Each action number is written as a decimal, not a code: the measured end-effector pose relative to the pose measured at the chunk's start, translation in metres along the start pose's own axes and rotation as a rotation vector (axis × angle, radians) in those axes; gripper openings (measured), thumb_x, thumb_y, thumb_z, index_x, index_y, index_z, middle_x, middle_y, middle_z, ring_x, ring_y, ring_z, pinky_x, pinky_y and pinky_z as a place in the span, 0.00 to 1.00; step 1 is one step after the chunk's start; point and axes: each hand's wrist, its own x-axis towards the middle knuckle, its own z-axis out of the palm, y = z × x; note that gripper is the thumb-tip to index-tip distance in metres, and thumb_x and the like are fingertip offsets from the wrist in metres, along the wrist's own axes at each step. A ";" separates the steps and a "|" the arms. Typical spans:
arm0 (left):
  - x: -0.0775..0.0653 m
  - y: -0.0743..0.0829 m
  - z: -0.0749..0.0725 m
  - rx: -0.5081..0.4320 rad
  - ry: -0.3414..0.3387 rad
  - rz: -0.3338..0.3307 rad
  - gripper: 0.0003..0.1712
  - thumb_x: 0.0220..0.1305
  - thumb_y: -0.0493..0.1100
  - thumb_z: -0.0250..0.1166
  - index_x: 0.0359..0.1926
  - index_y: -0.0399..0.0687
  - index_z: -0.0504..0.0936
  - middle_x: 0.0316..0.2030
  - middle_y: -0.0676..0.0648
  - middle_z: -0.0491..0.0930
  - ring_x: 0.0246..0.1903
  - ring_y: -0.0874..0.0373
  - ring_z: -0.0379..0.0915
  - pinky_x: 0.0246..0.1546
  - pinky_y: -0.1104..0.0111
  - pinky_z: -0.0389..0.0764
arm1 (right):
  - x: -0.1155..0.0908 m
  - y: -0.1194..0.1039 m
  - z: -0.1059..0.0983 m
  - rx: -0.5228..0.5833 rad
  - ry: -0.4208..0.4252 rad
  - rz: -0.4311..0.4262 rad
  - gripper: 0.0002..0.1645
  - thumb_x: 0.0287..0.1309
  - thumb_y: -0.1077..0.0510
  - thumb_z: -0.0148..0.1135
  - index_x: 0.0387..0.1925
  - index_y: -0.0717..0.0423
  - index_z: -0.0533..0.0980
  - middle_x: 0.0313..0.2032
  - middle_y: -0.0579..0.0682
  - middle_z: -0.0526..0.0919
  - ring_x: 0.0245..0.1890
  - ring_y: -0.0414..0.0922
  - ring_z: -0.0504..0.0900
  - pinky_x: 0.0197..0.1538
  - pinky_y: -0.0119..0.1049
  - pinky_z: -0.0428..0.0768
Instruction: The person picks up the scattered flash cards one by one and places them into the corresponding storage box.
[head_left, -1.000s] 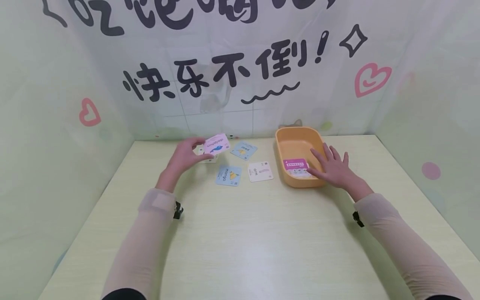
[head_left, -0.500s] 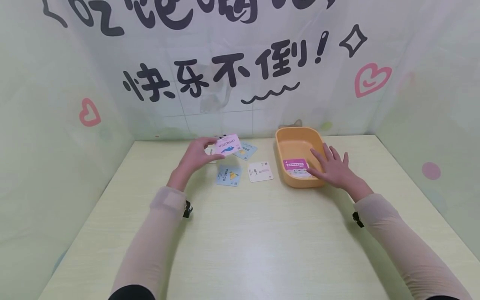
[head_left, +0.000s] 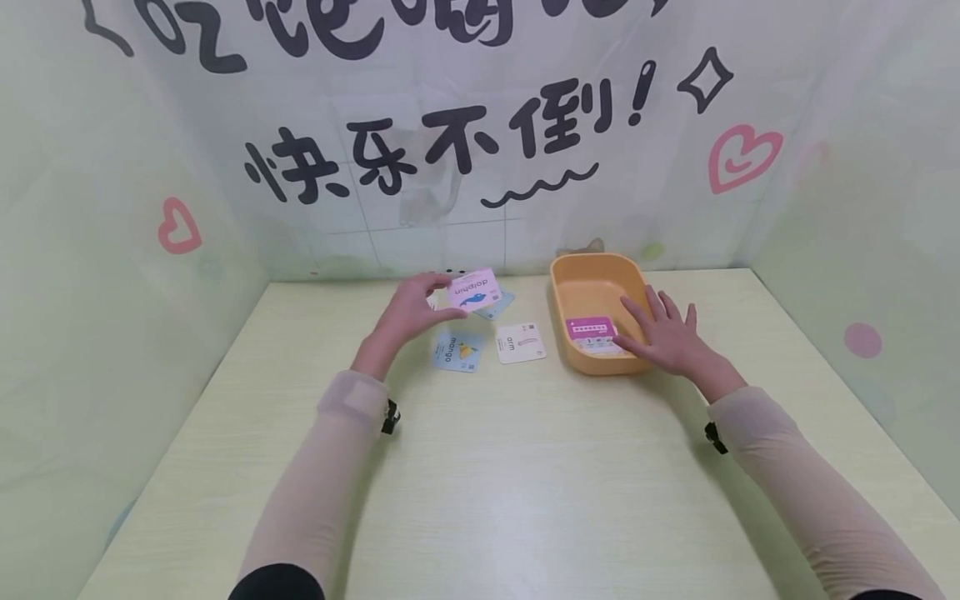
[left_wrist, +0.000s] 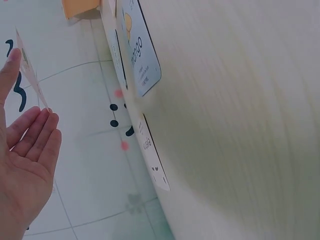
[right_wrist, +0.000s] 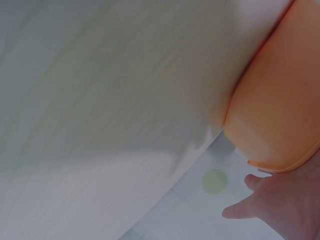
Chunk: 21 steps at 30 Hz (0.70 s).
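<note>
My left hand (head_left: 408, 315) pinches a pink flashcard (head_left: 474, 287) marked "dolphin" between thumb and fingers, raised above the table. In the left wrist view this card shows almost edge-on. Beneath it lies a blue pear card, partly covered. A blue mango card (head_left: 457, 352) and a white arm card (head_left: 521, 343) lie just in front. Another pale card (left_wrist: 152, 155) is mostly hidden behind the left hand in the head view. My right hand (head_left: 670, 340), fingers spread, rests at the right rim of an orange plastic basket (head_left: 596, 287).
Inside the basket, near its front end, is a purple and white card (head_left: 592, 333). The pale wooden table (head_left: 517, 475) reaches back to a printed fabric backdrop (head_left: 450, 200) with black lettering. Similar fabric hangs on both sides.
My left hand has carried the dolphin card to the right, from over the pale card to over the pear card. The right hand and basket stay in place.
</note>
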 end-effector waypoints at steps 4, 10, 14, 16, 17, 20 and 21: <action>0.002 0.004 0.003 0.000 -0.009 -0.003 0.44 0.53 0.56 0.76 0.68 0.45 0.72 0.66 0.40 0.73 0.67 0.40 0.68 0.69 0.52 0.72 | 0.000 0.000 0.000 0.007 0.001 0.000 0.51 0.66 0.30 0.46 0.79 0.50 0.46 0.78 0.68 0.33 0.76 0.71 0.35 0.68 0.81 0.29; 0.004 0.010 0.007 0.017 -0.021 -0.014 0.45 0.53 0.57 0.76 0.68 0.47 0.71 0.67 0.41 0.72 0.66 0.41 0.68 0.69 0.51 0.72 | 0.001 0.002 0.000 0.007 -0.001 0.001 0.51 0.66 0.29 0.46 0.79 0.50 0.45 0.78 0.68 0.32 0.76 0.71 0.35 0.68 0.80 0.28; 0.007 0.014 0.010 0.031 -0.024 -0.012 0.44 0.53 0.57 0.76 0.68 0.50 0.72 0.67 0.42 0.73 0.66 0.41 0.68 0.68 0.50 0.73 | 0.000 0.002 0.000 0.009 -0.001 -0.002 0.51 0.66 0.29 0.46 0.79 0.50 0.45 0.78 0.69 0.32 0.76 0.71 0.35 0.68 0.80 0.28; 0.008 0.016 0.013 0.028 -0.024 -0.002 0.43 0.53 0.57 0.76 0.68 0.50 0.73 0.66 0.42 0.73 0.65 0.41 0.69 0.67 0.50 0.73 | 0.000 0.002 0.000 0.010 -0.002 -0.003 0.51 0.66 0.29 0.46 0.79 0.50 0.45 0.78 0.69 0.33 0.76 0.71 0.35 0.68 0.81 0.28; 0.009 0.017 0.014 0.025 -0.025 0.004 0.43 0.53 0.57 0.76 0.68 0.50 0.73 0.66 0.43 0.74 0.65 0.41 0.69 0.67 0.50 0.73 | 0.000 0.001 0.000 0.009 -0.004 -0.001 0.51 0.66 0.29 0.46 0.79 0.50 0.45 0.78 0.68 0.33 0.76 0.71 0.35 0.68 0.80 0.29; 0.011 0.020 0.017 0.008 -0.026 0.020 0.43 0.52 0.56 0.77 0.67 0.50 0.73 0.65 0.43 0.74 0.65 0.40 0.69 0.67 0.50 0.73 | 0.000 0.000 0.000 0.006 -0.004 0.000 0.51 0.67 0.30 0.47 0.79 0.50 0.45 0.78 0.68 0.33 0.76 0.71 0.35 0.68 0.81 0.29; 0.012 0.021 0.018 0.006 -0.028 0.025 0.44 0.52 0.56 0.77 0.67 0.49 0.73 0.65 0.43 0.74 0.65 0.40 0.69 0.67 0.50 0.73 | 0.000 0.000 0.000 0.003 -0.006 0.001 0.50 0.67 0.30 0.47 0.79 0.50 0.45 0.78 0.68 0.33 0.76 0.71 0.35 0.68 0.80 0.29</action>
